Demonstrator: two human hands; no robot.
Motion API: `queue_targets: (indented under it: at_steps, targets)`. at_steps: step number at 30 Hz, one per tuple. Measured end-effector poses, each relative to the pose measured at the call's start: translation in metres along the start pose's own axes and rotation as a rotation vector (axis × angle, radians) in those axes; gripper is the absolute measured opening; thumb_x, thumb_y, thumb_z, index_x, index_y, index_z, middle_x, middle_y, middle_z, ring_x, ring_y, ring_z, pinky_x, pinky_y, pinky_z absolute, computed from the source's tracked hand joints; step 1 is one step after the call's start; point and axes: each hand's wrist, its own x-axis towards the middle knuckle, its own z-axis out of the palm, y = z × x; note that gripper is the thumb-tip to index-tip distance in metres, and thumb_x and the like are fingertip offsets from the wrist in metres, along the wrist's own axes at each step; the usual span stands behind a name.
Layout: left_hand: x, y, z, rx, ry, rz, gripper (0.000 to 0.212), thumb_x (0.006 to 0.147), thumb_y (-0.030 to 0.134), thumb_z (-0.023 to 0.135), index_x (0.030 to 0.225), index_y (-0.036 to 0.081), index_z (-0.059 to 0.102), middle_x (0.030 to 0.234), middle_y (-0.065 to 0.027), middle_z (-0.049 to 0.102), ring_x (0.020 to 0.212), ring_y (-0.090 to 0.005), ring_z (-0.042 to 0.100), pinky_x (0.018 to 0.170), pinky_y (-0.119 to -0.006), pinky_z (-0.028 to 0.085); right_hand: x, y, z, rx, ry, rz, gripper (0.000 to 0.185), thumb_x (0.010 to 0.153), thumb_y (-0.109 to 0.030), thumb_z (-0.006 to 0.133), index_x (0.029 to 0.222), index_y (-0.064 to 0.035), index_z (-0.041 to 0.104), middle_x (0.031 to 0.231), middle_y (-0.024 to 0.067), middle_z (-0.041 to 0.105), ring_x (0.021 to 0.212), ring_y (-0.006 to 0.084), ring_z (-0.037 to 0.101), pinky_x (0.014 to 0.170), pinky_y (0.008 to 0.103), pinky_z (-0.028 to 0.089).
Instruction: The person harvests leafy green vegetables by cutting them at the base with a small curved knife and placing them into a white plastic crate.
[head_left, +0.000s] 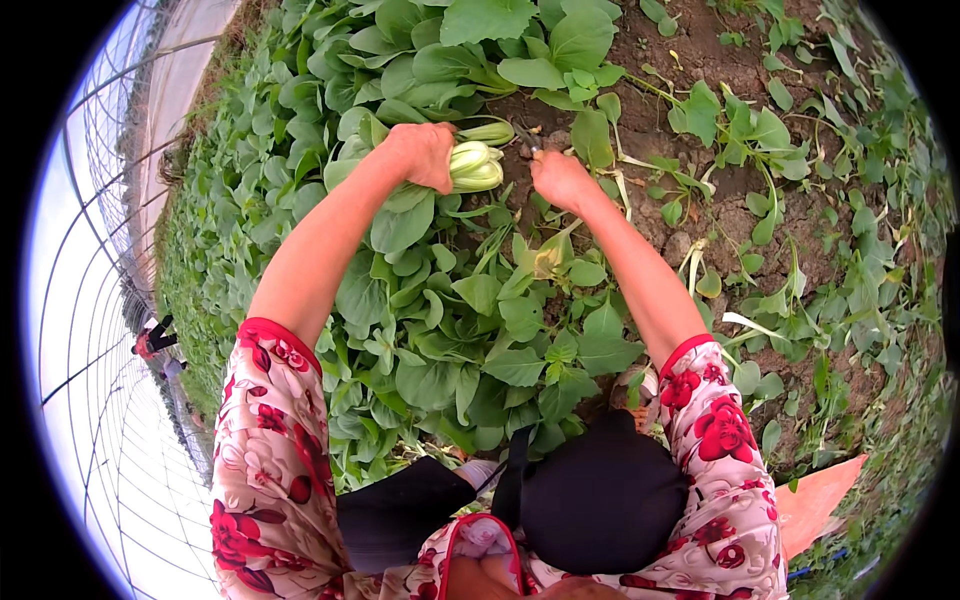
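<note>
My left hand is wrapped around the leaves of a bok choy head, whose pale green base points right. A second, slimmer bok choy base lies just above it, and I cannot tell whether the same hand holds it too. My right hand grips a small cutting tool, seemingly a knife. Its dark metal end angles up and left, close to the slimmer base, and the handle is mostly covered by my fingers. A narrow gap of soil separates the two hands.
Dense bok choy plants grow ahead and to the left. On the right, brown soil carries scattered leaves and cut stalks. An orange-pink sheet lies at lower right. Another person is far left, near the greenhouse frame.
</note>
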Motion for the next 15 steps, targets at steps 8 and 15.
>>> queue_targets:
  at_steps: [8, 15]
  targets:
    - [-0.021, 0.012, 0.006, -0.020, 0.029, 0.003, 0.060, 0.057, 0.027, 0.069, 0.113, 0.006, 0.065, 0.133, -0.0090, 0.053, 0.103, -0.0288, 0.062, 0.089, -0.039, 0.050, -0.010, -0.008, -0.015, -0.082, -0.126, -0.072, 0.041, 0.092, -0.029, 0.043, 0.095, 0.0051, 0.064, 0.106, 0.0308, 0.061, 0.097, 0.0421, 0.062, 0.085, 0.0474, 0.049]
    - [-0.120, 0.042, -0.034, -0.187, 0.319, 0.178, 0.069, 0.054, 0.023, 0.069, 0.120, 0.005, 0.060, 0.138, -0.0092, 0.048, 0.100, -0.0303, 0.062, 0.087, -0.039, 0.050, -0.101, 0.020, -0.019, 0.525, 0.551, 0.053, 0.024, 0.079, -0.013, 0.063, 0.094, -0.0014, 0.049, 0.077, 0.0108, 0.056, 0.067, 0.0246, 0.057, 0.067, 0.0375, 0.047]
